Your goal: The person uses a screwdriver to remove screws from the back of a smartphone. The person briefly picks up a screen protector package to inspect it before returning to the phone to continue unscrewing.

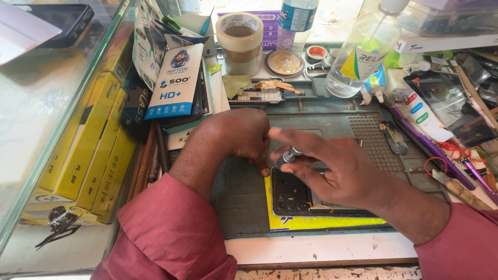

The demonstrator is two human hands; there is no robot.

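Note:
An opened phone lies back-up on a yellow sheet on the grey-blue work mat. My right hand pinches a small silver-handled screwdriver that stands upright over the phone's upper left corner. My left hand rests as a loose fist at the phone's top edge, right beside the screwdriver; whether it touches the phone is hidden. Both sleeves are dark red.
A phone circuit board lies at the mat's back. Behind it stand a tape roll, a clear liquid bottle and a water bottle. Yellow boxes and screen-protector packs crowd the left; tools and tubes crowd the right.

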